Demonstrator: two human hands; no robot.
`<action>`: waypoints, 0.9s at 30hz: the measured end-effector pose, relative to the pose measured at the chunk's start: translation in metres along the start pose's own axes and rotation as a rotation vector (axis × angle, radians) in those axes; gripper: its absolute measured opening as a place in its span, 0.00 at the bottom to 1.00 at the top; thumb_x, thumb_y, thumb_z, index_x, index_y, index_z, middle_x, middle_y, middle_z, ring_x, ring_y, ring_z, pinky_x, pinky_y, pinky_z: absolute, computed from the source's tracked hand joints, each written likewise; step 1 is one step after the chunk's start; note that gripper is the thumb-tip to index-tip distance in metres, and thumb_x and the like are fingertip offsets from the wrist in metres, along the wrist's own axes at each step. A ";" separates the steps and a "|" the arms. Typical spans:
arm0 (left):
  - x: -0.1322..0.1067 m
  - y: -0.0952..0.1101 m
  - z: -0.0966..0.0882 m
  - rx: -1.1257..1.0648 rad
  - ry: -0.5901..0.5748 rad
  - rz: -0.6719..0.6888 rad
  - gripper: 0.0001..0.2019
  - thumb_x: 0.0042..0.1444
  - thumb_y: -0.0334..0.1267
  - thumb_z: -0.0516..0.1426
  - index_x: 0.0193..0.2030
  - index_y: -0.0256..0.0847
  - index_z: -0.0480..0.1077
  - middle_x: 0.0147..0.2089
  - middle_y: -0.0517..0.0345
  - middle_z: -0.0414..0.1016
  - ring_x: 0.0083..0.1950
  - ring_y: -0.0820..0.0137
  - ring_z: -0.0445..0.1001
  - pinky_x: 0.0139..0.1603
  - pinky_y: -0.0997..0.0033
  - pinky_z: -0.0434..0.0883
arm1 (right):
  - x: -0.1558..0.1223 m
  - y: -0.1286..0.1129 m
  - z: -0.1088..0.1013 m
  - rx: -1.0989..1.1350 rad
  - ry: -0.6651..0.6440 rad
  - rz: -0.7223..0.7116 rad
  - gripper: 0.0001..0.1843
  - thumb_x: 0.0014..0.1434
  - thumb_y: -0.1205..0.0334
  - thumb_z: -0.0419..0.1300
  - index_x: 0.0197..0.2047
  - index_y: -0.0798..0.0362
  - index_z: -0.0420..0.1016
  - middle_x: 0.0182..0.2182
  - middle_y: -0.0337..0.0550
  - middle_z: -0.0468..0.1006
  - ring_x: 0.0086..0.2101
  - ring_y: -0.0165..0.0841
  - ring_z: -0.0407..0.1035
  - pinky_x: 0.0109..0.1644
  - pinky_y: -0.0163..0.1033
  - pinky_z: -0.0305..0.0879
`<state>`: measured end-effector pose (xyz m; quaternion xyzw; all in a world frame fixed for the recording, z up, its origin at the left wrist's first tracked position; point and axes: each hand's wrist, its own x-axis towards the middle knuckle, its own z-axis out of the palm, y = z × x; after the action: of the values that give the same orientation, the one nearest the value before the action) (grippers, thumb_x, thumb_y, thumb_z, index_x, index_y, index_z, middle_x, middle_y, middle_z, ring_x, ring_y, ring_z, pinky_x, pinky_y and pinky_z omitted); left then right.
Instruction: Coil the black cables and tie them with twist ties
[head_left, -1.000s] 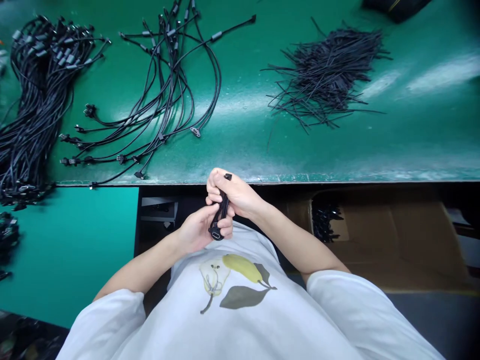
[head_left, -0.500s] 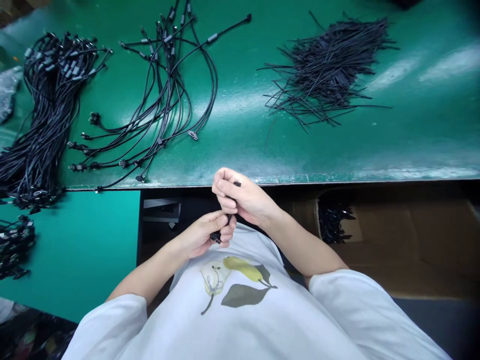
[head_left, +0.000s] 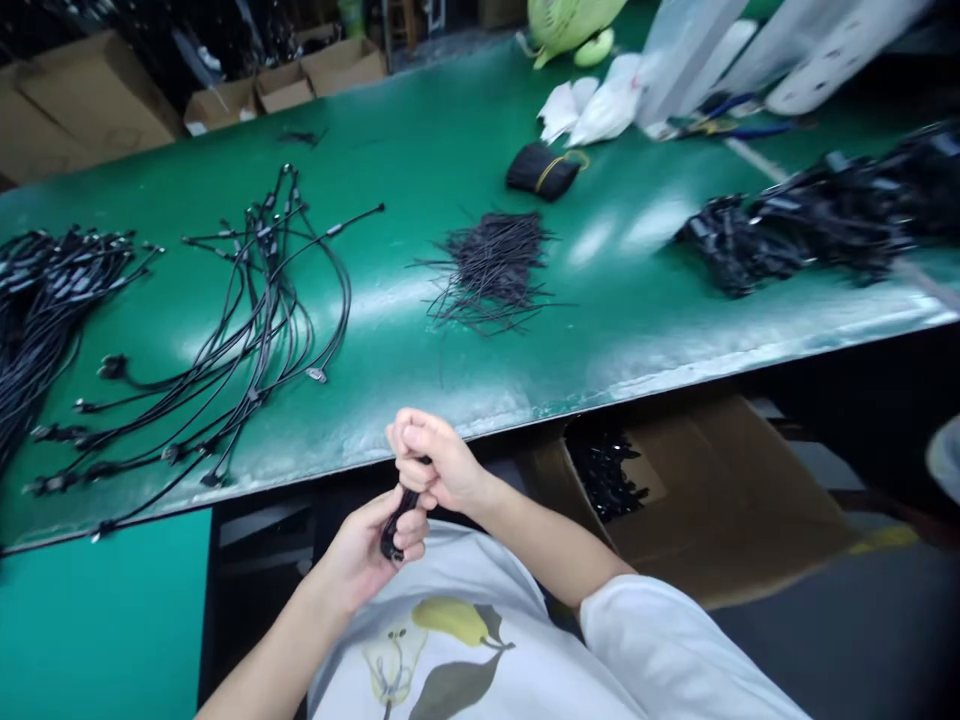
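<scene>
Two hands close on one short black cable (head_left: 401, 510), its long axis tilting from far right down to near left. The left hand (head_left: 360, 560), nearer the body, curls round the lower end, where a connector (head_left: 388, 549) shows; the right hand (head_left: 433, 462), nearer the bench, folds shut over the upper end, hiding it. Beyond, the green workbench (head_left: 600, 300) carries splayed black cables (head_left: 255, 330) at left and a heap of thin black strips (head_left: 491, 272) mid-bench, while a cardboard box (head_left: 720, 500) sits below right.
</scene>
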<state>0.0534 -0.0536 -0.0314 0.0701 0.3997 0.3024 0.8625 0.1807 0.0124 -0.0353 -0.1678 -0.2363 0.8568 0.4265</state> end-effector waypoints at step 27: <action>0.000 0.034 -0.010 0.277 0.284 0.520 0.21 0.52 0.48 0.65 0.46 0.34 0.73 0.23 0.66 0.57 0.23 0.79 0.53 0.25 0.76 0.54 | 0.004 -0.129 -0.095 -1.954 0.555 -0.757 0.13 0.68 0.61 0.49 0.41 0.55 0.73 0.37 0.50 0.74 0.40 0.38 0.67 0.47 0.43 0.63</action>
<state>0.0305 -0.0278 -0.0254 0.2433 0.5222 0.4621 0.6742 0.3089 0.1080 -0.0443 -0.5392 -0.7484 0.0433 0.3838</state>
